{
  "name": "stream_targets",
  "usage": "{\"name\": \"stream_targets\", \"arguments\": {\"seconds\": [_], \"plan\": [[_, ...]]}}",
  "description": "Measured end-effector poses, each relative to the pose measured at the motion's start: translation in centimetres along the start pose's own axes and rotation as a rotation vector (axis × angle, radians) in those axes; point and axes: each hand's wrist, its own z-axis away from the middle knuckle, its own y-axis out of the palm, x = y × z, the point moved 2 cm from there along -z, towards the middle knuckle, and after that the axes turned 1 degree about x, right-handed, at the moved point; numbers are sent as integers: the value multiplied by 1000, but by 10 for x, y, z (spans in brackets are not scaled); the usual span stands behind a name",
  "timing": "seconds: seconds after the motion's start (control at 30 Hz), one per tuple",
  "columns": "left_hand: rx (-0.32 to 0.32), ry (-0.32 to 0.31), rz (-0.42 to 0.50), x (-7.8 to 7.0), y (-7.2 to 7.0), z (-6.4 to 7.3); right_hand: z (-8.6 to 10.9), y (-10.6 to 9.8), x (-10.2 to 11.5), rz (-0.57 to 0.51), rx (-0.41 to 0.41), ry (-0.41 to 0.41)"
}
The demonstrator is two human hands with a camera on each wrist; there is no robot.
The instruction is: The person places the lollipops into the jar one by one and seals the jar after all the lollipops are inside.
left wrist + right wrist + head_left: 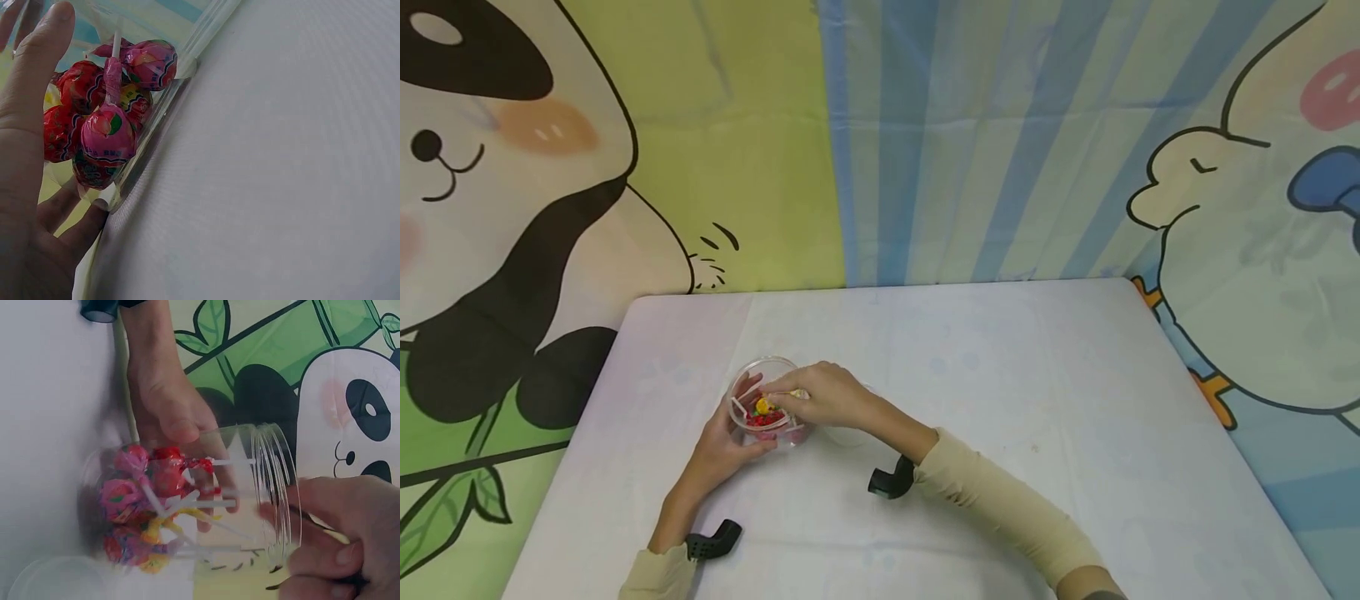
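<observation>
A clear plastic jar [795,433] stands on the table at left of centre, upright or slightly tilted. Inside are several wrapped lollipops [109,134], red, pink and yellow, their white sticks pointing towards the mouth. My left hand [721,450] grips the jar's side, thumb on the near side and fingers round the other. Over the mouth is my right hand [831,396], its fingers bent and some fingertips inside the rim. A yellow lollipop [764,406] shows just below those fingertips. Whether the right fingers pinch a stick cannot be made out.
A clear round lid [59,581] lies on the white table [985,375] beside the jar. Dark wrist mounts [715,540] sit on both forearms. Behind the table hangs a cartoon-printed cloth [760,142].
</observation>
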Motion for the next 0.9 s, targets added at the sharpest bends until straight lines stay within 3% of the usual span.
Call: {"name": "stream_targets", "arguments": {"seconds": [0.13,0.23,0.37,0.5,0.63,0.8,0.9], "plan": [[-9,-4,-2,7,1,1,22,-12,-20,-88,-211,-25],[-11,1,-5,18,2,1,41,-17,-43,-125,-268,26],[-18,-5,2,31,1,2,61,-5,-73,-35,-115,104],[-16,-9,14,34,0,3,72,14,-90,119,30,92],[-8,-5,19,33,0,3,76,26,-98,121,35,109],[-5,-11,23,31,1,3,78,36,-111,81,48,188],[-8,-21,17,31,0,3,77,38,-115,93,58,179]]}}
